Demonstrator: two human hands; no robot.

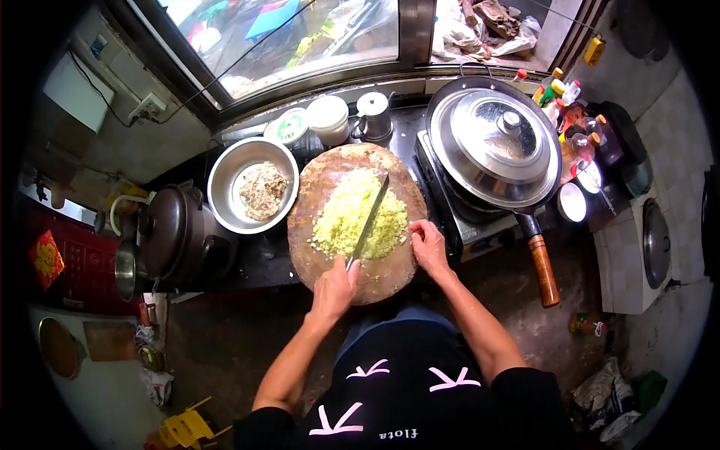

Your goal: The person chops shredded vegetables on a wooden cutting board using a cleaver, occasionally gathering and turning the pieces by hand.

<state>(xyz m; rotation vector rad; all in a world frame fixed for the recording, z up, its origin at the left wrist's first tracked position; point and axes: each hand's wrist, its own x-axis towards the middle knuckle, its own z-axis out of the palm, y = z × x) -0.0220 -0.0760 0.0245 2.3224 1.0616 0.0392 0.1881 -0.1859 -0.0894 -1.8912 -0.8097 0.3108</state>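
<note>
A round wooden chopping board lies on the counter, with a pile of finely chopped pale green vegetable on it. My left hand is closed round the handle of a kitchen knife, at the board's near edge. The blade lies across the pile, its tip pointing away from me. My right hand is at the board's right edge, fingers bent together beside the chopped bits; anything between them is too small to make out. Left of the board, a steel bowl holds minced meat.
A lidded wok sits on the stove at right, its wooden handle jutting toward me. Bottles and a white bowl stand beyond it. Tubs and a metal pot line the window; a dark cooker is left.
</note>
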